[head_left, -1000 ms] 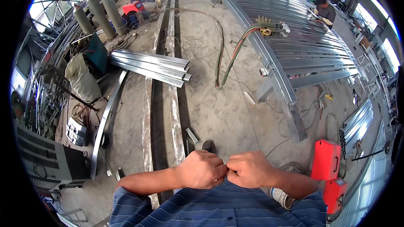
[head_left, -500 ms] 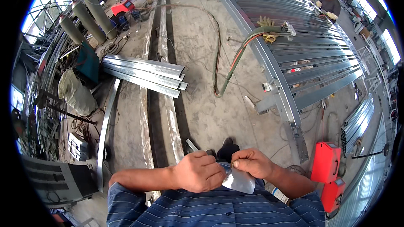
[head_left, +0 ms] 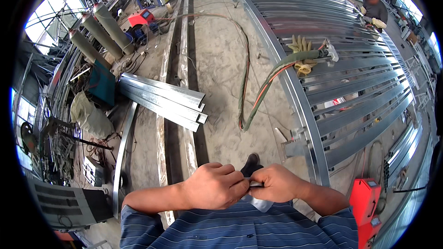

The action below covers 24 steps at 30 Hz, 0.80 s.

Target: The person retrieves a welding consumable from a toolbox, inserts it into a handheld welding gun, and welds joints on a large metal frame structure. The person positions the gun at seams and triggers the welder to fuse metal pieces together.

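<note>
Grey strip (head_left: 256, 201), small and perhaps metal or tape though the view is too poor to tell, sits pinched between your two hands just above your striped shirt (head_left: 240, 228). Your left hand (head_left: 213, 186) curls over it, grip pressed together on its upper end; your right hand (head_left: 276, 183) pinches the same piece, knuckles touching the left. It looks part-handled, not yet laid down. Below, your shoe (head_left: 251, 163) stands on the sandy floor (head_left: 221, 78). Farther out lie stacked steel channels (head_left: 161, 101), a hose (head_left: 258, 97), and yellow gloves (head_left: 301, 46) on the ribbed frame (head_left: 350, 92).
</note>
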{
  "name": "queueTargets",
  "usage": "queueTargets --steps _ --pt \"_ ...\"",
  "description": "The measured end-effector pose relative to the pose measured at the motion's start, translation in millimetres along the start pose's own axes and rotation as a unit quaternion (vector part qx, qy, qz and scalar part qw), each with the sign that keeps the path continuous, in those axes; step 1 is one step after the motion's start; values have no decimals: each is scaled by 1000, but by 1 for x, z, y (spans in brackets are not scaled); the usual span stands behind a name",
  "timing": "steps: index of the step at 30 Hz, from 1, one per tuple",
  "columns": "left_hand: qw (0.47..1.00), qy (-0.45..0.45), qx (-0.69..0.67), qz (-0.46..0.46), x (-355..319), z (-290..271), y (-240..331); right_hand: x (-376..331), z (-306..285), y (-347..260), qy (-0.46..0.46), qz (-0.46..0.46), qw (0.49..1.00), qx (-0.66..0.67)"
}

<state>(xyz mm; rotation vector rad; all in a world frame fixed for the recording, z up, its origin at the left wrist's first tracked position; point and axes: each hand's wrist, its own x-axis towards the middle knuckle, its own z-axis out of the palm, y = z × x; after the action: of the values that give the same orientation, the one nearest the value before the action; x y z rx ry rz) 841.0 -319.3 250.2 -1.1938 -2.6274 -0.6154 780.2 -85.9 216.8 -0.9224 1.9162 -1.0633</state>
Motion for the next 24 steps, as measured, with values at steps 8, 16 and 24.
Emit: queueTargets --steps 8,16,24 --pt "983 -152 6 106 82 -5 -42 6 -68 10 -34 7 999 -32" --pt "967 -37 -99 230 124 -21 -65 -12 -96 10 -49 -19 978 203" --pt "954 30 -150 259 107 -17 -87 -13 -85 9 -36 -3 951 307"
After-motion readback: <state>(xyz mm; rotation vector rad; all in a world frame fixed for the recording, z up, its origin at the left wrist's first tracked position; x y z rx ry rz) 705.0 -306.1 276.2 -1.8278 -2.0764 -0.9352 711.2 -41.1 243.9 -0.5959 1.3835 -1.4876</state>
